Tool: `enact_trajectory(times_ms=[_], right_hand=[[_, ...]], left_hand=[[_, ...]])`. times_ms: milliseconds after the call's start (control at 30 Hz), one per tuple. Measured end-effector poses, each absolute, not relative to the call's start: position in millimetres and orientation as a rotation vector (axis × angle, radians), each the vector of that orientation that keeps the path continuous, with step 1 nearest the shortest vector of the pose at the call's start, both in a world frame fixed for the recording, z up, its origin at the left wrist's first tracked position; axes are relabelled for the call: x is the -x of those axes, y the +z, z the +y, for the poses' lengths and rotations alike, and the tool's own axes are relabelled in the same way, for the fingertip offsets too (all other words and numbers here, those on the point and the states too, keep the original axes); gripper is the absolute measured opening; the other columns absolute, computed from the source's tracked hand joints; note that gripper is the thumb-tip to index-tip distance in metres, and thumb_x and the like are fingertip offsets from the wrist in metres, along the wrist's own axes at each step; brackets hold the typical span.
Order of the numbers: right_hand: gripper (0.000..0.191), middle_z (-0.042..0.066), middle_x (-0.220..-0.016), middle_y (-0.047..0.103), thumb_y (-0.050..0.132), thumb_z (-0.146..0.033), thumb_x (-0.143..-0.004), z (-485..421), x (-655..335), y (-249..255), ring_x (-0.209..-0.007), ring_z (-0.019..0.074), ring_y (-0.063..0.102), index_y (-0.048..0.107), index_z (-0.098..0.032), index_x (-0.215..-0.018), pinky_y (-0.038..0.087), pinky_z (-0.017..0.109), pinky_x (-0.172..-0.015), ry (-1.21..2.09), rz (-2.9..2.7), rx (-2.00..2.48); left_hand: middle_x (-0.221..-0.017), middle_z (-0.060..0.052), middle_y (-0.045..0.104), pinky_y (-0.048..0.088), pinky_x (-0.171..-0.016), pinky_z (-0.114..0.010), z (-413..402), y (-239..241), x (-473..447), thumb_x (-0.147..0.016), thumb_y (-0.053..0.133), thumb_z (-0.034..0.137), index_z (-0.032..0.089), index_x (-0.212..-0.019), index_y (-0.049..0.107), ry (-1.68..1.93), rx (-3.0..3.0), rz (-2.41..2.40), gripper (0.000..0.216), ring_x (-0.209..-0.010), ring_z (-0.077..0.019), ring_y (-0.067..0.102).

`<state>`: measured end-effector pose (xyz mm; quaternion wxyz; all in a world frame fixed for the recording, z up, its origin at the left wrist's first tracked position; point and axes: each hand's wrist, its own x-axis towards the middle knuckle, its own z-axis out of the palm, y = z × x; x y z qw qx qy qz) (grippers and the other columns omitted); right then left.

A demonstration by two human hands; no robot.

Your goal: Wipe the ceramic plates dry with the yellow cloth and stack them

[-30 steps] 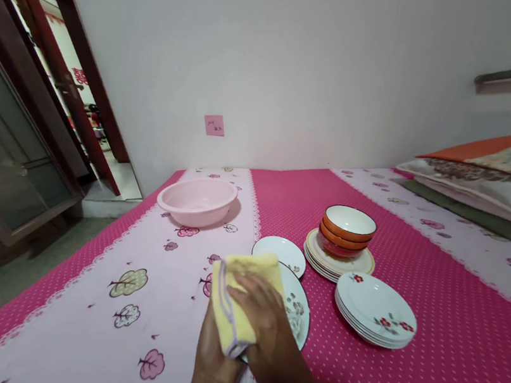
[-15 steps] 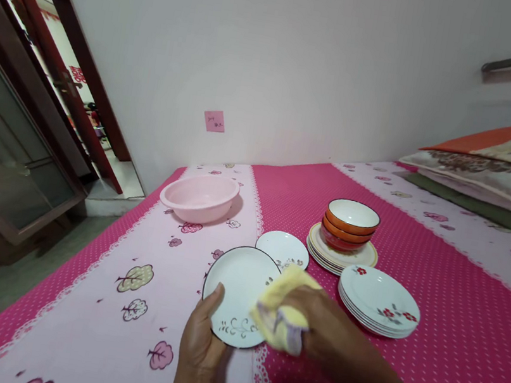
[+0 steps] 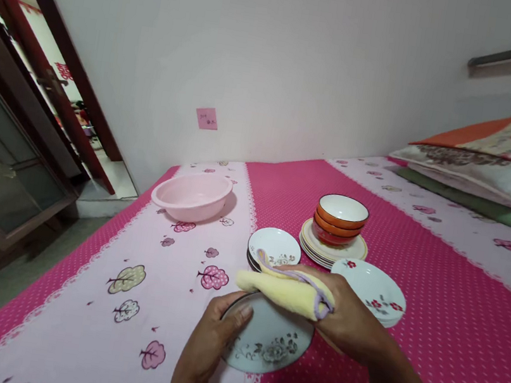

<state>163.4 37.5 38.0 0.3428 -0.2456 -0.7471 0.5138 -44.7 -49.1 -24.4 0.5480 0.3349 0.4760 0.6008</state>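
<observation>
My left hand [image 3: 209, 341] grips the near left rim of a white plate with a dark rim and grey flower print [image 3: 271, 344], held low over the bed. My right hand [image 3: 346, 320] is closed on a yellow cloth with a purple edge [image 3: 286, 288], which lies across the plate's far edge. Just behind the cloth sits a small white plate [image 3: 273, 245] on another one.
A stack of white plates with red flowers [image 3: 373, 286] lies to the right. Behind it, orange bowls [image 3: 340, 217] stand stacked on cream plates [image 3: 356, 251]. A pink basin [image 3: 190, 194] sits at the far left. Folded bedding [image 3: 485, 162] lies at the back right; a doorway opens left.
The plate has been turned over, so its flower-printed face now shows. The cloth moved from the plate's right side to its far edge. The view shifted slightly right.
</observation>
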Motion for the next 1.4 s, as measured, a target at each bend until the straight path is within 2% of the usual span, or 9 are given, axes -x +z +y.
enact_trajectory(times_ms=[200, 333, 500, 667, 833, 1033, 1100, 1233, 1400], right_hand=[[0.046, 0.007, -0.108, 0.080, 0.077, -0.032, -0.081, 47, -161, 26, -0.093, 0.0268, 0.075, 0.074, -0.020, -0.125, 0.060, 0.036, -0.083, 1.497, -1.836, 0.655], [0.042, 0.006, -0.096, 0.080, 0.075, -0.039, -0.084, 49, -150, 15, -0.086, 0.0268, 0.074, 0.076, -0.019, -0.120, 0.061, 0.038, -0.079, 1.466, -1.731, 0.716], [0.051, 0.012, -0.112, 0.079, 0.075, -0.049, -0.082, 44, -118, 0, -0.102, 0.0306, 0.073, 0.072, -0.015, -0.121, 0.058, 0.044, -0.094, 1.508, -1.468, 0.693], [0.062, 0.016, -0.113, 0.078, 0.077, -0.058, -0.078, 18, -69, -31, -0.104, 0.0358, 0.074, 0.068, -0.014, -0.121, 0.062, 0.044, -0.086, 1.642, -1.112, 0.834], [0.067, 0.017, -0.121, 0.076, 0.080, -0.057, -0.073, -3, -38, -53, -0.108, 0.0366, 0.074, 0.067, -0.016, -0.124, 0.062, 0.042, -0.087, 1.651, -0.832, 0.895], [0.061, 0.015, -0.107, 0.080, 0.084, -0.049, -0.069, 27, -79, -23, -0.098, 0.0360, 0.076, 0.070, -0.013, -0.116, 0.061, 0.046, -0.087, 1.708, -1.059, 0.791], [0.055, 0.014, -0.102, 0.080, 0.083, -0.047, -0.070, 37, -99, -12, -0.097, 0.0357, 0.076, 0.072, -0.013, -0.112, 0.061, 0.047, -0.088, 1.710, -1.245, 0.774], [0.051, 0.011, -0.109, 0.080, 0.082, -0.045, -0.073, 42, -118, -3, -0.101, 0.0346, 0.074, 0.072, -0.016, -0.115, 0.059, 0.048, -0.090, 1.779, -1.436, 0.699], [0.053, 0.013, -0.104, 0.080, 0.079, -0.049, -0.079, 27, -98, -11, -0.092, 0.0322, 0.076, 0.069, -0.016, -0.119, 0.060, 0.049, -0.087, 1.835, -1.362, 0.645]], left_hand=[[-0.091, -0.011, 0.081, 0.062, -0.081, -0.039, -53, -28, 48, -0.059, 0.097, 0.038, 0.013, -0.103, 0.073, 1.627, -0.469, 1.197, 0.056, -0.086, -0.0287, 0.077], [-0.092, -0.014, 0.081, 0.063, -0.086, -0.044, -50, -21, 48, -0.071, 0.091, 0.025, 0.011, -0.116, 0.067, 1.756, -0.285, 1.133, 0.052, -0.090, -0.0304, 0.078], [-0.098, -0.014, 0.081, 0.065, -0.085, -0.043, -40, -13, 49, -0.085, 0.075, 0.013, 0.011, -0.128, 0.061, 1.970, -0.034, 1.111, 0.045, -0.089, -0.0259, 0.079], [-0.114, -0.017, 0.077, 0.066, -0.083, -0.041, -32, -13, 41, -0.090, 0.073, 0.024, 0.010, -0.133, 0.059, 2.165, 0.142, 1.150, 0.048, -0.103, -0.0288, 0.076], [-0.119, -0.013, 0.076, 0.066, -0.080, -0.037, -29, -19, 26, -0.093, 0.070, 0.037, 0.018, -0.137, 0.061, 2.319, 0.007, 1.286, 0.049, -0.098, -0.0263, 0.077], [-0.108, -0.012, 0.080, 0.063, -0.087, -0.033, -34, -10, 37, -0.091, 0.071, 0.023, 0.014, -0.133, 0.064, 2.186, -0.190, 1.114, 0.044, -0.097, -0.0229, 0.077], [-0.108, -0.012, 0.080, 0.062, -0.090, -0.034, -41, -5, 49, -0.088, 0.075, 0.025, 0.016, -0.136, 0.062, 2.089, -0.250, 1.174, 0.051, -0.096, -0.0227, 0.077], [-0.111, -0.013, 0.079, 0.060, -0.095, -0.038, -56, 0, 72, -0.082, 0.082, 0.034, 0.018, -0.138, 0.062, 1.861, -0.400, 1.343, 0.061, -0.098, -0.0253, 0.076], [-0.119, -0.015, 0.076, 0.061, -0.093, -0.039, -54, -7, 74, -0.090, 0.073, 0.036, 0.018, -0.140, 0.060, 1.997, -0.298, 1.435, 0.054, -0.100, -0.0250, 0.076]])
